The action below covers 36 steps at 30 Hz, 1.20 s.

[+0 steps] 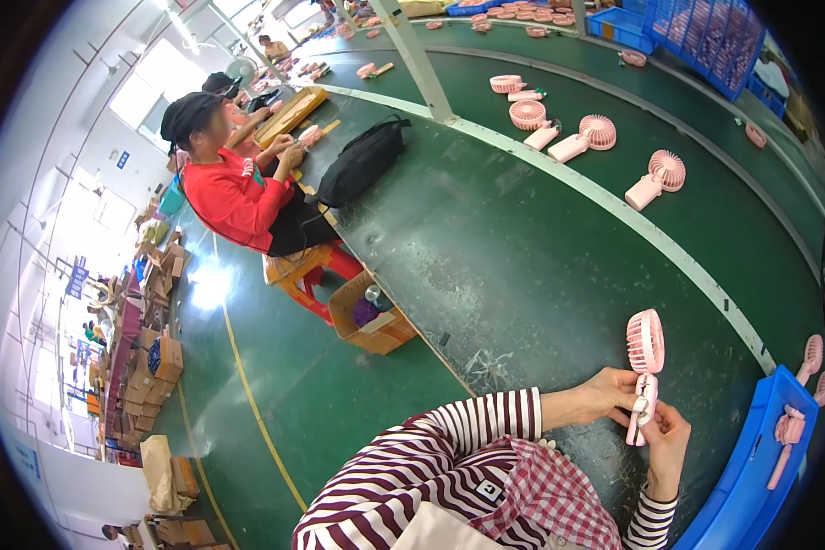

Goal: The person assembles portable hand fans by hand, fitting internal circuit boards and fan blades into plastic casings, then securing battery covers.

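A pink handheld fan (pixel 645 343) is held upright over the green worktable (pixel 513 302), its round caged head on top. My left hand (pixel 607 394) grips the handle just below the head, fingers closed round its side. Lower down, my right hand (pixel 669 434) pinches the handle's edge with thumb and fingers. A pale inner part shows along the handle's side; its details are too small to make out. Striped sleeves cover both my forearms.
A blue tray (pixel 752 458) with pink fan parts stands at my right. Several pink fans (pixel 644 188) lie on the green conveyor beyond a pale rail. A black bag (pixel 365 163) rests up the table. A seated co-worker in red (pixel 234 197) and a cardboard box (pixel 376 330) are at the left.
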Tool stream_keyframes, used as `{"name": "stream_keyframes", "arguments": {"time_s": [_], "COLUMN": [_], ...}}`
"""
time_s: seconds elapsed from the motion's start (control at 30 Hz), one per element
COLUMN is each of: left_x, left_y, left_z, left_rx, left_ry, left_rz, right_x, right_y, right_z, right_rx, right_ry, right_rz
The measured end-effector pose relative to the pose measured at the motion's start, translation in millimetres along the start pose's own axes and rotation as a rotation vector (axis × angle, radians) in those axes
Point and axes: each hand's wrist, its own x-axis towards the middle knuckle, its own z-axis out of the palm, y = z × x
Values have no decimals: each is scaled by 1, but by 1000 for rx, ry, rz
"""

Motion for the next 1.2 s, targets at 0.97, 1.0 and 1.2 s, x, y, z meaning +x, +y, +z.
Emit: {"name": "stream_keyframes", "arguments": {"time_s": [0.97, 1.0, 1.2], "left_x": [-22, -23, -23], "left_y": [13, 13, 14], "left_z": [-4, -3, -1], "left_rx": [-35, -29, 135], "left_ry": [198, 242, 330], "left_rz": [-69, -56, -66], "right_x": [-14, -14, -15], "right_y": [3, 2, -1], "right_z": [2, 3, 8], "right_rx": [-472, -471, -529], "right_ry": [368, 366, 385], "right_rz": [-100, -98, -122]}}
